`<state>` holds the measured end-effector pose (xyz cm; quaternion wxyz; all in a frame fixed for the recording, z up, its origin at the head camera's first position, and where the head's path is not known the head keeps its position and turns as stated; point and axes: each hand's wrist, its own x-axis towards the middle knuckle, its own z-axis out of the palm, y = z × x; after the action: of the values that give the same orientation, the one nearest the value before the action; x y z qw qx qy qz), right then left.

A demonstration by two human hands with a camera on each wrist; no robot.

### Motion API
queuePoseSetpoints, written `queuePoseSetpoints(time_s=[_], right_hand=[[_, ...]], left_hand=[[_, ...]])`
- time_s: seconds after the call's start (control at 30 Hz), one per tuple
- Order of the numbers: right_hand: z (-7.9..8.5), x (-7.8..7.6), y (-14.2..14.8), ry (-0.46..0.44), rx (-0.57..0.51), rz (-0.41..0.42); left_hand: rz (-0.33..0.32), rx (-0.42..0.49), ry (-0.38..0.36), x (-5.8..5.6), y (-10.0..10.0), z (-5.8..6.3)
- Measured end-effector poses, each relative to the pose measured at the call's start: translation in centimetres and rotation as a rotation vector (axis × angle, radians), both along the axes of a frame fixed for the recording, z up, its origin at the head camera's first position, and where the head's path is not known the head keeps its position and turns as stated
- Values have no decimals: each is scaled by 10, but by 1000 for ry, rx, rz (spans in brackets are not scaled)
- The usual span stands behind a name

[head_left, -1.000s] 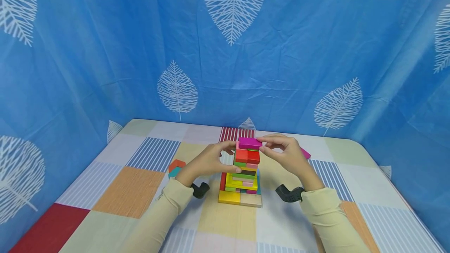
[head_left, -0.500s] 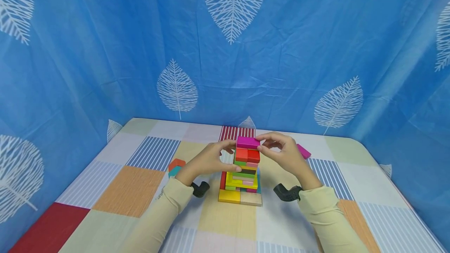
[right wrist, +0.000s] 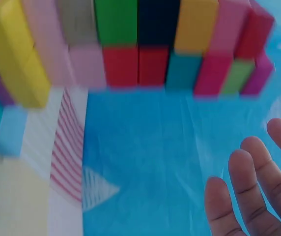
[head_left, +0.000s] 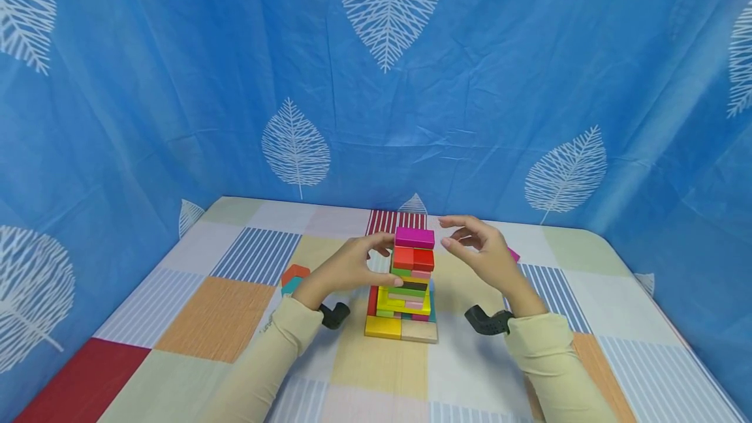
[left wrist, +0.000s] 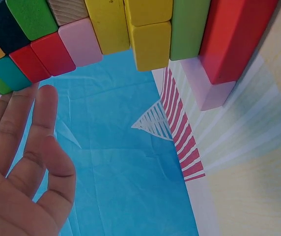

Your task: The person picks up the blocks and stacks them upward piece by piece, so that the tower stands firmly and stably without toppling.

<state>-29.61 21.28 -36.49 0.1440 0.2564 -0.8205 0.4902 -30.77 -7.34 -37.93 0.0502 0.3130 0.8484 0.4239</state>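
A tower of coloured wooden blocks (head_left: 409,296) stands upright in the middle of the table, with a magenta block (head_left: 414,238) lying flat across its top. At its left side is my left hand (head_left: 351,266), fingers loosely bent. The fingertips (left wrist: 46,96) reach the teal and red blocks in the left wrist view; whether they press on them I cannot tell. My right hand (head_left: 486,256) hovers just right of the top, apart from the tower and holding nothing. Its spread fingers (right wrist: 242,169) show in the right wrist view, where the blocks are blurred.
Left of the tower, partly behind my left wrist, lie an orange piece (head_left: 296,273) and a teal piece (head_left: 290,287). Another magenta block (head_left: 514,254) shows partly behind my right hand. A patchwork cloth (head_left: 200,312) covers the table; a blue curtain (head_left: 470,116) hangs behind it.
The magenta block has been shifted slightly left into line with the tower's top. My right hand has let go of it and drawn off to the right. The left hand stays in place.
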Motion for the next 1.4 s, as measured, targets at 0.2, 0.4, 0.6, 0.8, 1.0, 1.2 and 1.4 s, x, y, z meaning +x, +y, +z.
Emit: queuePoseSetpoints(time_s=[0.2,0.4,0.6,0.8,1.0,1.2,1.4], right_hand=[[-17,-6,39,-44,-89,-133],[-36,-13,79,-136,-166,-363],[-57,-18,103,-262,-218,-546],[-76,-26,114,-379,-166,-625],[-85,-28,119,-481,-52,-622],[-85,-34,119,-555,-31,-634],[-88,-42,119,-491,105,-652]], left_hand=[[10,-6,-11,1,1,0],[24,-12,-14,3,1,1],[28,-13,-12,2,2,-1],[20,-13,-3,2,2,-1],[16,-10,-2,2,1,0],[13,-11,-3,1,0,0],[10,-10,-14,1,0,0]])
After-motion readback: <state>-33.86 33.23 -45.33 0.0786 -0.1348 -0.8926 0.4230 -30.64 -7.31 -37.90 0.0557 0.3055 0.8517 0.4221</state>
